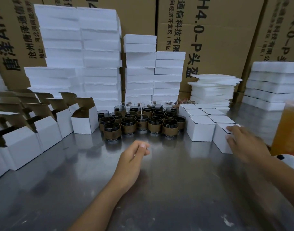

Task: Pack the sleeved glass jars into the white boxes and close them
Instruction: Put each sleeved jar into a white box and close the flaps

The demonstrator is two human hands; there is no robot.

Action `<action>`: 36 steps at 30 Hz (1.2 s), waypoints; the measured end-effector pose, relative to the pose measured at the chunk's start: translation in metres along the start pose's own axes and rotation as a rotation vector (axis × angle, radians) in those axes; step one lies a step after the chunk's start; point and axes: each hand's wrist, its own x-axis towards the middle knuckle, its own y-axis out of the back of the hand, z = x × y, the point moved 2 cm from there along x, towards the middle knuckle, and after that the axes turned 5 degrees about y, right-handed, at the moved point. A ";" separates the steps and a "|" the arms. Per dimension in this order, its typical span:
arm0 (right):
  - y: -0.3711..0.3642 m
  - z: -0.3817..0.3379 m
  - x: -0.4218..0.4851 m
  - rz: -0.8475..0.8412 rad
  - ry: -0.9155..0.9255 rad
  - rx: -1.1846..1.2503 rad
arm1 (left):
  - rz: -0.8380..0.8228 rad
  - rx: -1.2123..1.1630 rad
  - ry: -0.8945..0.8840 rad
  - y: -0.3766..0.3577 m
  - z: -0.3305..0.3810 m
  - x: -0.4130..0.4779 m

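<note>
Several glass jars in brown sleeves [141, 121] stand clustered at the middle of the steel table [159, 189]. To their left, several open white boxes [83, 121] stand in a row with flaps up. To their right sit several closed white boxes [200, 128]. My right hand [243, 143] rests on the nearest closed box [222, 140], fingers spread over its top and side. My left hand [134, 155] hovers in front of the jars with loosely curled fingers and nothing in it.
Stacks of white foam blocks [99, 52] and thin foam sheets [213, 90] rise behind the jars, in front of large cardboard cartons [214, 30]. An orange drink bottle [288, 125] stands at the right edge, a white object [288, 161] below it.
</note>
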 end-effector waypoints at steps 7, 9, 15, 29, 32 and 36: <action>0.008 -0.056 -0.014 0.148 0.174 0.127 | 0.007 0.015 -0.001 -0.001 0.002 0.000; 0.008 -0.095 -0.021 0.156 0.291 0.229 | 0.013 0.027 -0.002 -0.001 0.003 0.000; -0.031 -0.180 -0.037 0.042 0.504 0.349 | 0.106 0.059 -0.027 0.004 0.002 0.000; -0.059 -0.178 -0.034 0.066 0.400 0.530 | 0.434 0.215 0.099 0.126 -0.037 0.068; -0.061 -0.176 -0.032 0.057 0.394 0.518 | 0.539 0.354 0.193 0.159 -0.053 0.089; -0.063 -0.177 -0.030 0.042 0.396 0.477 | 0.526 0.564 0.199 0.187 -0.067 0.112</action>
